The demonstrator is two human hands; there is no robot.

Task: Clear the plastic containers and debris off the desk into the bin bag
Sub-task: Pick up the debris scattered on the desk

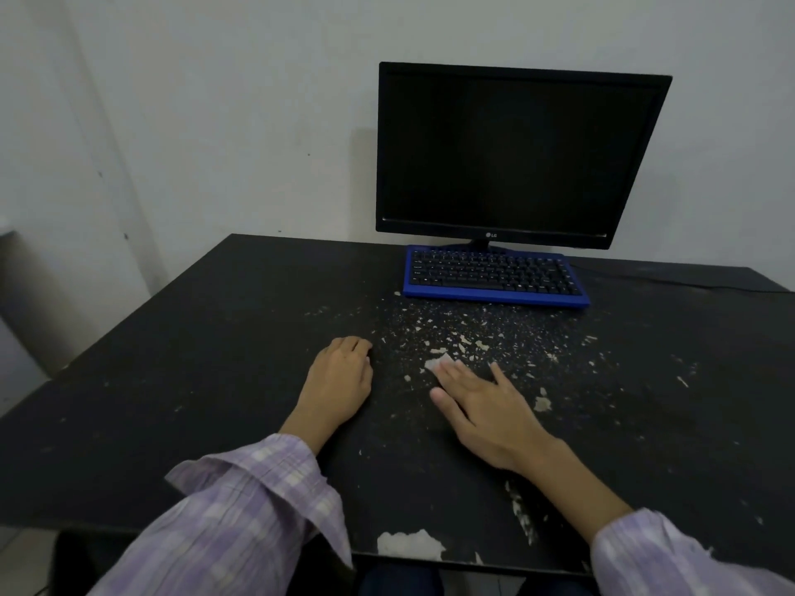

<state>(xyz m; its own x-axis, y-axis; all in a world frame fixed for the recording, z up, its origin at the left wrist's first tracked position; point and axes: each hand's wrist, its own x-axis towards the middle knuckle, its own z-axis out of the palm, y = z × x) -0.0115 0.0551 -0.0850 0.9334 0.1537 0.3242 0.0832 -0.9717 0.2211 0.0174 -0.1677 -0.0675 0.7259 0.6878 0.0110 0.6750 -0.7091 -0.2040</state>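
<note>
Pale crumbs and flakes of debris (469,337) lie scattered over the middle of the black desk (193,380), in front of the keyboard. My right hand (486,406) lies flat on the desk with its fingers straight, the fingertips pressing on a small white scrap (439,362). My left hand (342,380) rests on the desk to the left of the debris, fingers curled under, and nothing shows in it. A larger pale patch (408,544) sits at the desk's near edge. No plastic containers or bin bag are in view.
A black monitor (516,152) stands at the back of the desk against the wall, with a blue-framed keyboard (494,275) in front of it. A cable (688,283) runs right behind the keyboard. Another pale flake (543,402) lies right of my right hand.
</note>
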